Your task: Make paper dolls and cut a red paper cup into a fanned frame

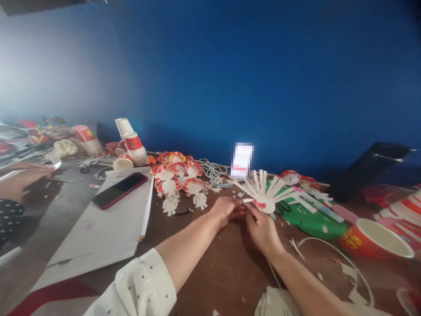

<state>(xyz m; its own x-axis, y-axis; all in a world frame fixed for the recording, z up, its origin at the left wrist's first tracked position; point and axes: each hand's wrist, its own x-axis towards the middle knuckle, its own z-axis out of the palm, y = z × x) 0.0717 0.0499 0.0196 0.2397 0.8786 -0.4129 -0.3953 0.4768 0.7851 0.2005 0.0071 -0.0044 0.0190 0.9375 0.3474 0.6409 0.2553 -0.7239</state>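
Between my hands is a white paper cup cut into strips (265,204), its strips fanned out around a round base with red bits on it. My right hand (263,230) grips the lower left edge of this piece, fingers closed. My left hand (226,209) has its fingers pinched at the end of a strip on the left side; the exact hold is partly hidden. Just behind my left hand stand several paper dolls (169,186) with red frilled heads. To the right of the cut cup lies a green sheet (307,215) with strips and pens on it.
A phone (120,191) rests on a white board (108,232) at left. Stacked paper cups (135,147), a coiled cable (215,172) and a lit screen (242,160) line the blue wall. A red paper bowl (375,241) stands right. Another person's hand (24,175) is far left.
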